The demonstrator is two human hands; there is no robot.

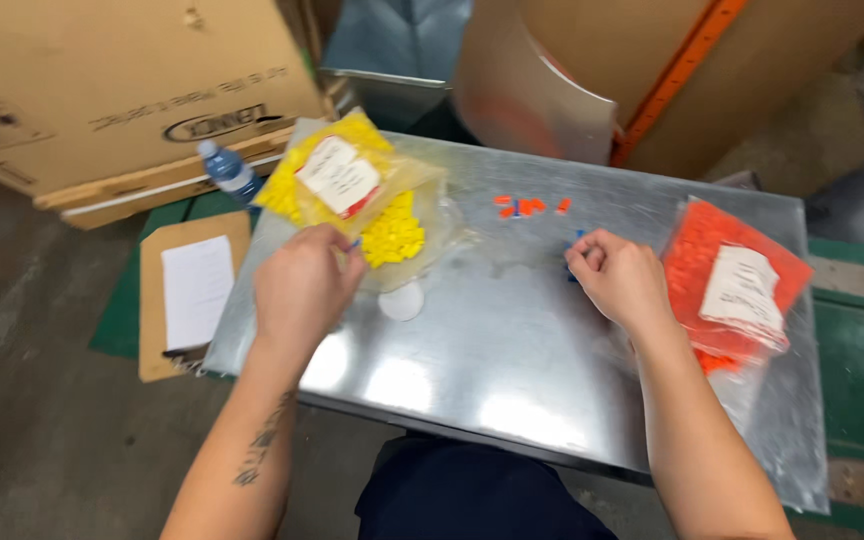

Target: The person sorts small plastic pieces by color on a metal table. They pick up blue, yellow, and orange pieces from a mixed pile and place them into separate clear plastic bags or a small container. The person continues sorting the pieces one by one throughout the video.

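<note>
the left hand (302,285) was curled shut at the mouth of the clear bag of yellow pieces (367,205), a bit of blue just showing at its fingertips; what it pinched could not be told. the right hand (620,278) was closed in a loose fist over a small blue piece (574,262) on the bench (512,350). to do this well, each pinch would best take 1 piece at a time, the wrists low over the metal sheet so nothing rolled off. a few orange and blue pieces (530,207) lay between the hands, farther back. the bag of orange pieces (727,285) lay just beside the right wrist.
</note>
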